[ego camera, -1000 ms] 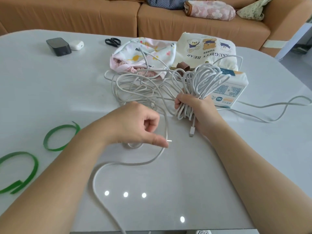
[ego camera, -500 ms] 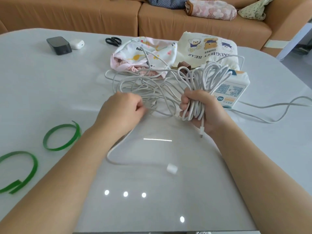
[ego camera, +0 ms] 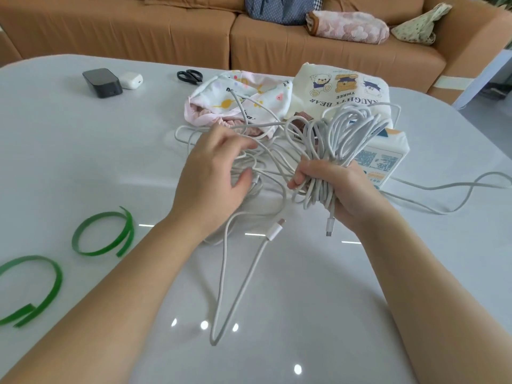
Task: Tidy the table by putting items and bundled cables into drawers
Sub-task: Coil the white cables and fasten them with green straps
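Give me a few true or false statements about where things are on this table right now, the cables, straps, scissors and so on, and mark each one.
1. The right hand grips a coiled bundle of white cable. True.
2. The left hand holds a green strap. False: its fingers are spread over the loose white cables, and both green straps lie untouched on the table.
3. The white earbud case sits right beside the black box. True.
4. The scissors lie between the two straps. False: they lie at the far side of the table, by the patterned cloth.
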The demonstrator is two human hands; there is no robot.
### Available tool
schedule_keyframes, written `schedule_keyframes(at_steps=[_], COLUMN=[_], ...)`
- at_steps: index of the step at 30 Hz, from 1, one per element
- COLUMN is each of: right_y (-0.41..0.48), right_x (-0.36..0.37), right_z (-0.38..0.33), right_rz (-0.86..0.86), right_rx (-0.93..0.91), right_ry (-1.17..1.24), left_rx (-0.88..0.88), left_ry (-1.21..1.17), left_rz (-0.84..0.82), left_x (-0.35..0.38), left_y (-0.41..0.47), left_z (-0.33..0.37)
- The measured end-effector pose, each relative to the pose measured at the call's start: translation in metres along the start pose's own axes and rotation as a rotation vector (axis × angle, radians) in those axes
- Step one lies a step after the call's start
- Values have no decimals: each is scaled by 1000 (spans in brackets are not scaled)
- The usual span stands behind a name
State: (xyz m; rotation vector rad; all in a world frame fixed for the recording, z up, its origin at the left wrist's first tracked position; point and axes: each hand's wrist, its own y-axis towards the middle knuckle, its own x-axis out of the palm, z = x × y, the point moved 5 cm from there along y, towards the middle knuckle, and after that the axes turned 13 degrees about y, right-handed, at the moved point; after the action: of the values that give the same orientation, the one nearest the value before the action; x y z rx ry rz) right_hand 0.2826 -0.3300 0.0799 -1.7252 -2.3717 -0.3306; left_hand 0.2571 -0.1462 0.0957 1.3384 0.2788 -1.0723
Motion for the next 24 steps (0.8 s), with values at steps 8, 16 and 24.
schedule_keyframes(at_steps=[8, 16, 24], right_y=[-2, -6, -8], right_x=[1, 11, 18], right_z=[-10, -15, -3], right_rz=[49, -124, -273], right_rx=[-131, -178, -61], right_ry=[3, 76, 75], left_rx=[164, -114, -99], left_ry=[179, -75, -23], left_rz=[-102, 100, 129], left_x=[22, 2, 1], left_y=[0, -1, 0], left_z=[0, -9, -10])
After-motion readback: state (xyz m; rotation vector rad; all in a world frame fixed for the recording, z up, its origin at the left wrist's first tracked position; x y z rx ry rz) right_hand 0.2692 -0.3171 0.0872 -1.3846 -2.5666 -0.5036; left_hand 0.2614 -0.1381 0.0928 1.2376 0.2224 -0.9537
